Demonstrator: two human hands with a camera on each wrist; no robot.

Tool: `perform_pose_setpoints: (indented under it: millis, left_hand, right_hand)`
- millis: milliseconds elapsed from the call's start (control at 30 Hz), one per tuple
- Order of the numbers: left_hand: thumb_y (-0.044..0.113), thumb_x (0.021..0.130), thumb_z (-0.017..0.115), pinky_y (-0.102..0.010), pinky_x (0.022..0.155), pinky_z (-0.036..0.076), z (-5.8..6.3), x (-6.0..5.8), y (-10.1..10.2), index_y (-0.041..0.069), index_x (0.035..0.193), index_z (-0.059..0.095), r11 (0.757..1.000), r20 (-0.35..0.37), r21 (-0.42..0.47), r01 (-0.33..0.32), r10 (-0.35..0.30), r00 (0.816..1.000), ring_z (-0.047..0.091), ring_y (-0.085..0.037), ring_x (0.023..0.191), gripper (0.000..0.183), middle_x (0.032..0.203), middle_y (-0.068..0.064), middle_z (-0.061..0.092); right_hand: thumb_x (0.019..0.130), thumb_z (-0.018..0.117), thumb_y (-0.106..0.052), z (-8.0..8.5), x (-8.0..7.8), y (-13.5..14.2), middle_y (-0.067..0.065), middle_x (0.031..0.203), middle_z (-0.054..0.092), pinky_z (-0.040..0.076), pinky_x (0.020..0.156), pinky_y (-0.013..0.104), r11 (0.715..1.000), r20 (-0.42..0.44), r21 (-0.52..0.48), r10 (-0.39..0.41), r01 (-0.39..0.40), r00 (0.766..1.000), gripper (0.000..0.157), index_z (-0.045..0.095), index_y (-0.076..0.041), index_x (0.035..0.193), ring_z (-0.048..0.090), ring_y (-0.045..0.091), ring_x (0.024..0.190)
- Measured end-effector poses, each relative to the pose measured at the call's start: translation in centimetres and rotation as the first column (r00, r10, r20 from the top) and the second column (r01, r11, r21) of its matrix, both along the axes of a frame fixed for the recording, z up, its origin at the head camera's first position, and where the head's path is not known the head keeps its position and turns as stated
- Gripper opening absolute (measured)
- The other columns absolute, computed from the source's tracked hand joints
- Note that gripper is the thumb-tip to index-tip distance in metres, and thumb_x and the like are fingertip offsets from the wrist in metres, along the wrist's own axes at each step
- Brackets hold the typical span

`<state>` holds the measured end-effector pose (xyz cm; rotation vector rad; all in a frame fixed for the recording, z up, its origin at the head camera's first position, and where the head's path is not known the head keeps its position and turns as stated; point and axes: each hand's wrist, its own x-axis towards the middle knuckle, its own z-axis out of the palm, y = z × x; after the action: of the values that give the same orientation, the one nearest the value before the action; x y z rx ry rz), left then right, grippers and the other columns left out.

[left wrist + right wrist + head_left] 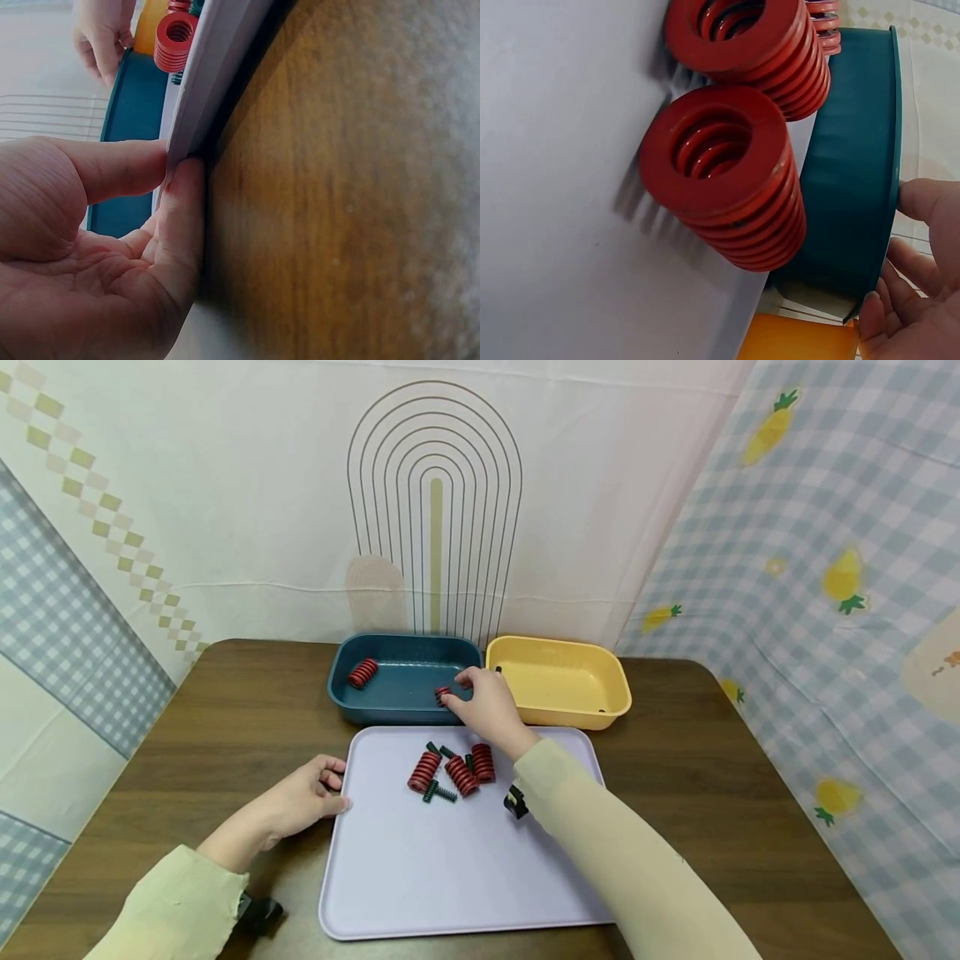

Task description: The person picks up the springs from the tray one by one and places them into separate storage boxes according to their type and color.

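Note:
My left hand point(303, 797) pinches the left edge of a pale lilac tray point(420, 877); in the left wrist view its thumb and a finger point(184, 217) meet at the rim. Inside the teal bin point(405, 647), my right hand point(491, 706) hovers at the right end, thumb and index finger apart. A red coil spring point(442, 695) lies right by that thumb. Another red coil spring point(363, 673) rests at the bin's left. Three red coil springs stay on the tray, one point(727, 172) large in the right wrist view, with several small green springs point(446, 793) among them.
Beside the teal bin stands a yellow bin point(558, 647), with a small dark piece point(602, 711) near its front right corner. Both bins stand behind the tray on a brown wooden table point(697, 793). Patterned cloth hangs behind and at the sides.

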<state>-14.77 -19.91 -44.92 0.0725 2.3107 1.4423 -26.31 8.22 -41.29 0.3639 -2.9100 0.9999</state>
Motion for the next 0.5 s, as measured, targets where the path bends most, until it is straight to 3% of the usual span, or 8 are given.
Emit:
perform_pose_setpoints:
  millis: [267,500]
  left_hand:
    - [0.008,0.088,0.069,-0.033,0.069,0.044,-0.2,-0.1,0.0,-0.006,0.129,0.038,1.000,-0.004,0.003,0.007,-0.007,1.000,0.050,-0.024,0.085,0.053,0.106,-0.016,0.045]
    - [0.007,0.088,0.069,-0.031,0.069,0.044,-0.2,0.0,-0.1,-0.006,0.129,0.037,1.000,-0.010,0.003,0.013,-0.013,1.000,0.050,-0.024,0.084,0.053,0.106,-0.016,0.045]
  right_hand:
    - [0.089,0.070,-0.038,0.5,0.5,1.1,0.006,0.122,0.059,0.045,0.093,0.038,0.995,0.044,-0.087,0.047,-0.043,0.998,0.045,0.060,-0.010,0.123,0.053,0.022,0.110]
    - [0.084,0.073,-0.045,1.7,1.9,4.2,-0.001,0.119,0.058,0.047,0.087,0.036,0.980,0.087,-0.161,0.134,-0.119,0.987,0.048,0.059,-0.021,0.124,0.054,0.023,0.108]
